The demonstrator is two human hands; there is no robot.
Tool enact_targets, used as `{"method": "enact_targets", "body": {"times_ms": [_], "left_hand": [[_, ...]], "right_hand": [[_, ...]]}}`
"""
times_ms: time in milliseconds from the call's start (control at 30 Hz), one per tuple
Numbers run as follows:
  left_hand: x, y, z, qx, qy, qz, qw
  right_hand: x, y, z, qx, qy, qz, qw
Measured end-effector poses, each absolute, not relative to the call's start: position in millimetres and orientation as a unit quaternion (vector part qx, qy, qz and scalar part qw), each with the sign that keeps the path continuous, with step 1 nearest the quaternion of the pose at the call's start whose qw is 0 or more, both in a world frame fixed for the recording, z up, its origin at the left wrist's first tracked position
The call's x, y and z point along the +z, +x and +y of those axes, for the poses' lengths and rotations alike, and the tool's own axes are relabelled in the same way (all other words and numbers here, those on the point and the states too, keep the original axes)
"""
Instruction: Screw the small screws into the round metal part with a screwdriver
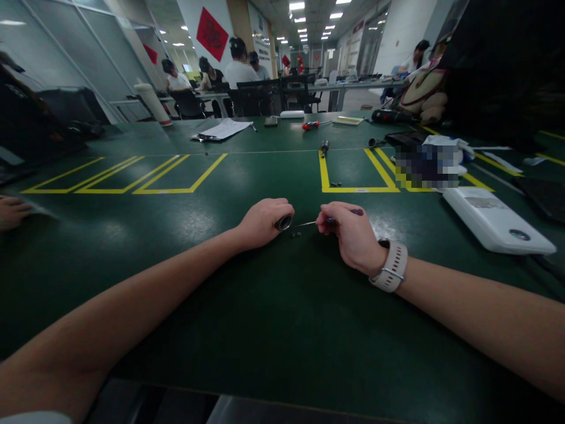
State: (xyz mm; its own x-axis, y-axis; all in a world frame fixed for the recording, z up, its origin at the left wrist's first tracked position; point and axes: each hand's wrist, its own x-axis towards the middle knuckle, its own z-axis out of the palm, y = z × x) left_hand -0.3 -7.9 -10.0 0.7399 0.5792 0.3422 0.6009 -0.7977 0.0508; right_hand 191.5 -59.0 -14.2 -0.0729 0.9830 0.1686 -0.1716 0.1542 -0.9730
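My left hand (265, 222) is closed around a dark, hollow metal cylinder (284, 222), whose round open end faces right. In my right hand (346, 229), pinched like a pen, is a thin-shafted screwdriver (356, 212) with a dark handle. Its slender shaft points left at the cylinder's opening; whether the tip touches cannot be made out. Just below, on the green table (282, 318), lie small metal pieces (295, 235), perhaps nuts or rings. A pale watch (391, 268) is on my right wrist.
Yellow tape (359, 189) marks boxes; one holds small metal pieces (336, 184) and a metal fitting (325, 148). Farther back lie a red-black screwdriver (311, 125) and papers (227, 128). A white device (497, 219) stands right. Another person's hand (14, 209) rests at left.
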Motion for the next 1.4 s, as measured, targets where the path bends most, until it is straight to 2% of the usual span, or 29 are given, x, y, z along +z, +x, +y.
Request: {"method": "enact_targets", "body": {"times_ms": [100,433,533,667,833,1100,1200,1300,1400], "left_hand": [[-10.8,-1.0,-7.1,-0.176,-0.929,-0.325,0.018],[-11.0,-0.4,-8.3,-0.202,-0.916,-0.347,0.020],[-10.0,0.1,-9.1,-0.194,-0.914,-0.356,0.007],[-10.2,-0.3,-8.2,-0.185,-0.919,-0.347,0.015],[-10.6,0.0,-7.7,-0.182,-0.924,-0.335,0.019],[-8.8,-0.6,-8.5,-0.192,-0.931,-0.311,-0.006],[-9.4,-1.2,-7.7,-0.198,-0.928,-0.317,-0.015],[-10.3,-0.8,-7.4,-0.197,-0.922,-0.334,0.003],[-10.6,0.3,-8.4,-0.188,-0.914,-0.358,0.032]], "right_hand": [[-13.3,190.4,-60.4,0.517,-0.372,-0.537,0.554],[-16.2,189.6,-62.2,0.546,-0.303,-0.636,0.454],[-16.4,190.6,-62.5,0.552,-0.298,-0.618,0.474],[-13.9,191.7,-64.4,0.492,-0.325,-0.616,0.521],[-10.7,191.6,-65.6,0.458,-0.360,-0.650,0.488],[-11.8,190.7,-57.9,0.570,-0.352,-0.539,0.510],[-10.4,190.7,-58.1,0.576,-0.358,-0.531,0.507],[-9.2,190.5,-62.4,0.525,-0.355,-0.582,0.509],[-6.8,188.8,-69.3,0.398,-0.355,-0.700,0.475]]}}
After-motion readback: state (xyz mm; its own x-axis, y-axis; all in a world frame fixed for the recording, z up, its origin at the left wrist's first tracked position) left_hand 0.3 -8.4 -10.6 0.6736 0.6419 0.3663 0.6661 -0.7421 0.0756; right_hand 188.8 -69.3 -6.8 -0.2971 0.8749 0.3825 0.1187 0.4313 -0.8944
